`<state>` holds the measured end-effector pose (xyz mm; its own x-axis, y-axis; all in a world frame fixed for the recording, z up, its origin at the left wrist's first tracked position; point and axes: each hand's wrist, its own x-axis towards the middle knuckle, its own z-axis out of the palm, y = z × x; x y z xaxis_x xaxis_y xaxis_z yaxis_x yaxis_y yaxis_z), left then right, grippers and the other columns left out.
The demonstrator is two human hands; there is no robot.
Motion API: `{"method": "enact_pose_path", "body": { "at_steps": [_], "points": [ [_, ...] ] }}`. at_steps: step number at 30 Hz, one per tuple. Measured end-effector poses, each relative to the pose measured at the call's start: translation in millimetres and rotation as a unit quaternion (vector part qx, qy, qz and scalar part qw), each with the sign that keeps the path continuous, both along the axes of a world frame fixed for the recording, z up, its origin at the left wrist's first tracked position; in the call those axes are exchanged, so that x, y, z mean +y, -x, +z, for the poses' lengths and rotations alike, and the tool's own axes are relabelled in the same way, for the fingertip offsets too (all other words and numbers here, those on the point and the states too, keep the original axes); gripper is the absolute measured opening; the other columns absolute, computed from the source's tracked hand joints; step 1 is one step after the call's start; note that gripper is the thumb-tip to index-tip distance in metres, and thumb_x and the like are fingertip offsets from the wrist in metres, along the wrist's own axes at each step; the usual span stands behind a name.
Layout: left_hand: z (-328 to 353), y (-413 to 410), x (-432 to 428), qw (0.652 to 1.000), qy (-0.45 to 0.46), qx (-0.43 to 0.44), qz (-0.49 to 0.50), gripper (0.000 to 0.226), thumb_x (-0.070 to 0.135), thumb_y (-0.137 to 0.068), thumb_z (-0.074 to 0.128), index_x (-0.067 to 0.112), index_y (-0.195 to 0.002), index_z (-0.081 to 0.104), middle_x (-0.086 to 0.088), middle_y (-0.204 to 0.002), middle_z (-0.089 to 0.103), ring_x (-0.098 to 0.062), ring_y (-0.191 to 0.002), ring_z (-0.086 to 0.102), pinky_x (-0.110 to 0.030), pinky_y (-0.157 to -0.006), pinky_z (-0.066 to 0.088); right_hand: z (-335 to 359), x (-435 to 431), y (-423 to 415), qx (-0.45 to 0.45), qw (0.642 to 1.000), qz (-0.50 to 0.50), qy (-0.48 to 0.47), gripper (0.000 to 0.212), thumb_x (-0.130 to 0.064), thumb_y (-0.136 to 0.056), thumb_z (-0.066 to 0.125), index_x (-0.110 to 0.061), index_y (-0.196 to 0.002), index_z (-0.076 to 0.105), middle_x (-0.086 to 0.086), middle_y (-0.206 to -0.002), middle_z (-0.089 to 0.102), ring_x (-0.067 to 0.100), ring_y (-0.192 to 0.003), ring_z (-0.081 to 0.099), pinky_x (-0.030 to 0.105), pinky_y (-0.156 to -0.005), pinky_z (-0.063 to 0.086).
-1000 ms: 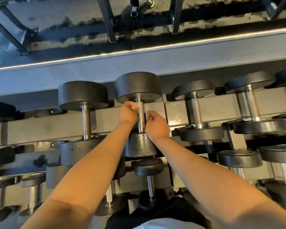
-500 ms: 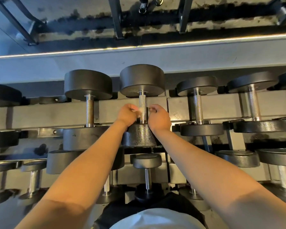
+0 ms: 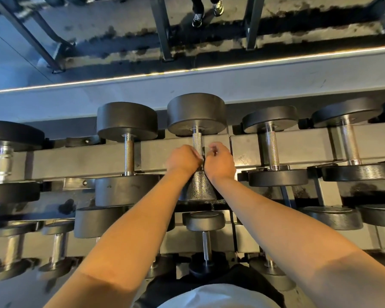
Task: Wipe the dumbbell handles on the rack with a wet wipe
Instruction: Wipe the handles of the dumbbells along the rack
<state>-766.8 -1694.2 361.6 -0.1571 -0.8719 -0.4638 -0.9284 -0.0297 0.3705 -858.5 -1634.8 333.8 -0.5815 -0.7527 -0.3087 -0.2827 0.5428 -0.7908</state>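
We face a long grey steel dumbbell rack whose top rail runs across the whole view, with lower tiers beneath it. Black round-headed dumbbells lie on it side by side, each with a knurled chrome handle pointing away from us. The one we are working on, the middle black dumbbell, sits on the top tier straight ahead, its near head speckled with what looks like moisture or glare.

Our left hand is curled round the near half of its knurled chrome handle, and a sliver of white wet wipe shows at the edge of that hand, so we judge the wipe is pressed against the metal there. Our right hand is curled on the other side of the same handle; its fingers bend inward, but we cannot tell whether they pinch the wipe or the bar.

As for progress, we judge this one handle to be mid-wipe: the far half is bare and uncovered. The neighbouring handles, such as the left chrome handle and the right chrome handle, give no sign either way, and the lower tiers are yet to be reached.
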Motion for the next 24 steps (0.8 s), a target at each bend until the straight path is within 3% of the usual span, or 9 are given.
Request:
{"method": "enact_pose_path", "body": {
  "at_steps": [3, 5, 7, 9, 11, 13, 15, 19, 24],
  "points": [
    [0, -3, 13, 0.99, 0.109, 0.089, 0.024, 0.016, 0.03, -0.097, 0.059, 0.028, -0.112, 0.064, 0.001, -0.091, 0.066, -0.018, -0.079, 0.056, -0.03, -0.07, 0.043, 5, 6, 1, 0.02, 0.997, 0.024, 0.065, 0.023, -0.017, -0.099, 0.049, -0.024, -0.121, 0.048, -0.001, -0.123, 0.047, 0.014, -0.086, 0.052, 0.032, -0.074, 0.046],
    [-1, -3, 12, 0.978, 0.096, 0.186, 0.015, 0.025, 0.024, -0.1, 0.058, 0.028, -0.124, 0.062, 0.003, -0.097, 0.069, -0.013, -0.083, 0.06, -0.027, -0.07, 0.044, 12, -1, 2, 0.029, 0.987, 0.084, 0.134, 0.026, -0.011, -0.099, 0.049, -0.02, -0.124, 0.049, 0.001, -0.12, 0.043, 0.011, -0.088, 0.048, 0.025, -0.071, 0.043],
    [-4, -4, 9, 0.969, 0.068, 0.237, 0.002, 0.036, 0.018, -0.1, 0.055, 0.029, -0.135, 0.057, 0.005, -0.105, 0.068, -0.011, -0.094, 0.062, -0.024, -0.075, 0.046, 12, -21, 5, 0.026, 0.98, 0.131, 0.146, 0.028, -0.008, -0.094, 0.052, -0.019, -0.119, 0.054, 0.008, -0.115, 0.05, 0.016, -0.095, 0.054, 0.025, -0.077, 0.047],
    [-4, -4, 8, 0.968, 0.061, 0.242, 0.0, 0.045, 0.014, -0.098, 0.054, 0.03, -0.14, 0.05, 0.001, -0.112, 0.07, -0.016, -0.1, 0.065, -0.03, -0.08, 0.051, 6, -38, 8, -0.014, 0.985, 0.129, 0.117, 0.031, -0.005, -0.086, 0.058, -0.021, -0.113, 0.06, 0.014, -0.11, 0.058, 0.025, -0.096, 0.06, 0.033, -0.083, 0.051],
    [-4, -3, 11, 0.963, 0.071, 0.257, 0.029, 0.046, 0.01, -0.096, 0.055, 0.029, -0.136, 0.046, -0.001, -0.104, 0.071, -0.016, -0.091, 0.067, -0.035, -0.075, 0.055, 0, -48, 10, -0.048, 0.991, 0.079, 0.102, 0.027, -0.001, -0.084, 0.061, -0.018, -0.104, 0.065, 0.015, -0.105, 0.065, 0.028, -0.096, 0.062, 0.036, -0.086, 0.051],
    [-6, -3, 12, 0.956, 0.09, 0.262, 0.097, 0.036, 0.007, -0.094, 0.053, 0.027, -0.123, 0.05, 0.005, -0.096, 0.069, -0.015, -0.085, 0.067, -0.035, -0.072, 0.055, -2, -53, 13, -0.028, 0.992, 0.018, 0.118, 0.021, 0.002, -0.085, 0.062, -0.014, -0.098, 0.07, 0.01, -0.101, 0.069, 0.025, -0.097, 0.063, 0.026, -0.084, 0.046],
    [-10, -4, 8, 0.959, 0.084, 0.231, 0.143, 0.03, 0.008, -0.093, 0.05, 0.024, -0.117, 0.059, 0.006, -0.097, 0.069, -0.02, -0.091, 0.068, -0.037, -0.081, 0.056, -1, -57, 12, -0.022, 0.99, -0.021, 0.138, 0.017, 0.0, -0.087, 0.063, -0.01, -0.095, 0.075, 0.01, -0.1, 0.072, 0.02, -0.094, 0.064, 0.022, -0.084, 0.046],
    [-14, -4, 1, 0.963, 0.048, 0.223, 0.141, 0.039, 0.008, -0.094, 0.047, 0.025, -0.124, 0.064, -0.002, -0.1, 0.075, -0.02, -0.094, 0.069, -0.041, -0.088, 0.057, -3, -65, 6, 0.016, 0.99, 0.056, 0.125, 0.022, 0.0, -0.097, 0.055, 0.006, -0.111, 0.071, 0.016, -0.114, 0.061, 0.01, -0.09, 0.055, -0.003, -0.065, 0.037],
    [-15, -6, -1, 0.953, 0.036, 0.24, 0.179, 0.043, 0.006, -0.094, 0.045, 0.02, -0.131, 0.062, -0.007, -0.106, 0.075, -0.027, -0.095, 0.07, -0.041, -0.085, 0.058, -17, -61, 12, 0.044, 0.987, 0.139, 0.074, 0.025, 0.002, -0.093, 0.058, 0.0, -0.112, 0.073, 0.022, -0.114, 0.059, 0.031, -0.103, 0.058, 0.002, -0.069, 0.032]
  ]
}}
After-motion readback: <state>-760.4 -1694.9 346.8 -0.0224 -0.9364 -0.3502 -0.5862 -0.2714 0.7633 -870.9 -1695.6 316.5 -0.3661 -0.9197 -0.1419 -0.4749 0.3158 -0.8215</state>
